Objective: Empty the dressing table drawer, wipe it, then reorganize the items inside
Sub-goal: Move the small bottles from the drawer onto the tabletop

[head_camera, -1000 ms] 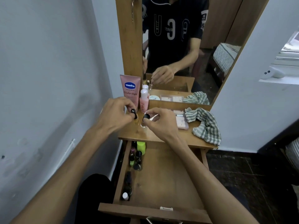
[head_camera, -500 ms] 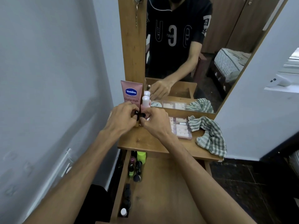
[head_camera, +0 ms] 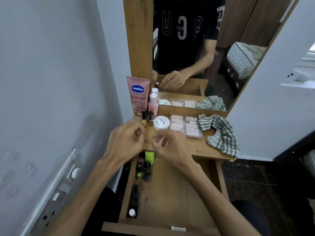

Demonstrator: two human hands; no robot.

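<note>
Drawer (head_camera: 170,193): pulled out, bottles left along its left wall | desk (head_camera: 196,147): removed items grouped at back-left, freeing work space | left hand (head_camera: 125,142), right hand (head_camera: 172,147): loosely curled, empty, above desk's front edge.

Your left hand (head_camera: 127,139) and right hand (head_camera: 170,147) have both drawn back from the rear left corner of the surface (head_camera: 196,147) toward its front edge. Each grip held a small dark-capped bottle a moment ago; both now hold nothing, fingers loosely curled. The gold-based bottle (head_camera: 144,117) and the dark nail polish bottle (head_camera: 150,118) now stand upright side by side beyond your left grip, and the white round jar (head_camera: 161,122) shows again beyond your right grip
</note>
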